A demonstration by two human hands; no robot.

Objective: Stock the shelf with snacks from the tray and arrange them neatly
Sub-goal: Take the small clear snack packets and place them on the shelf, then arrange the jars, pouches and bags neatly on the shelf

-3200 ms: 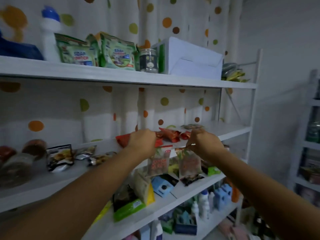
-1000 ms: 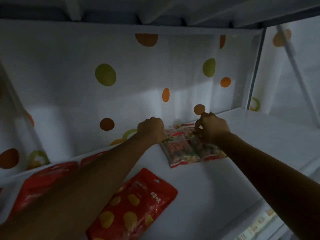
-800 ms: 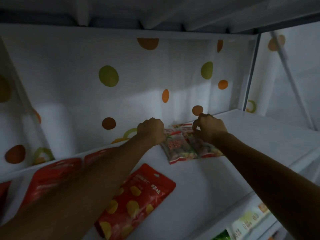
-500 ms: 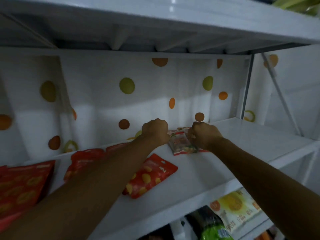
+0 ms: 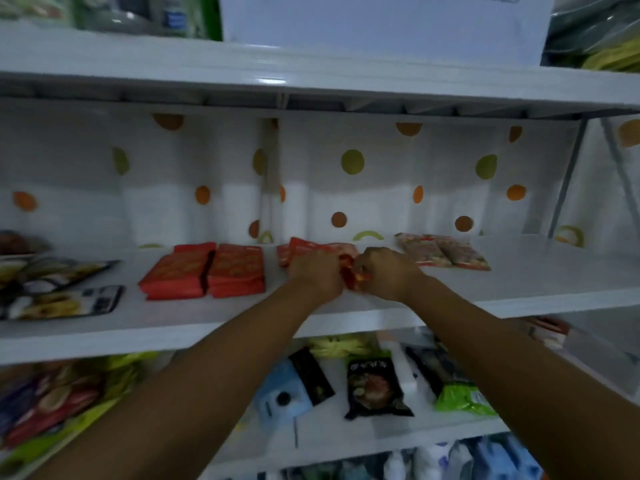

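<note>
On the middle white shelf (image 5: 519,289), my left hand (image 5: 317,273) and my right hand (image 5: 386,273) both grip a red snack bag (image 5: 348,268) that lies flat between them; the hands hide most of it. More red bags lie just behind it (image 5: 304,249). Two stacks of red snack bags (image 5: 204,270) lie side by side to the left. Two clear packets of mixed sweets (image 5: 441,252) lie flat to the right, near the back wall, apart from my hands.
Dark snack packets (image 5: 59,292) lie at the shelf's left end. The shelf below (image 5: 363,438) holds a black pouch (image 5: 374,389), a green bag (image 5: 464,398) and a blue box (image 5: 280,396). A white box (image 5: 381,22) stands on the top shelf.
Both hands let go of the clear sweet packets, which stay on the shelf, and moved left onto a red bag. The view has pulled back and down.
</note>
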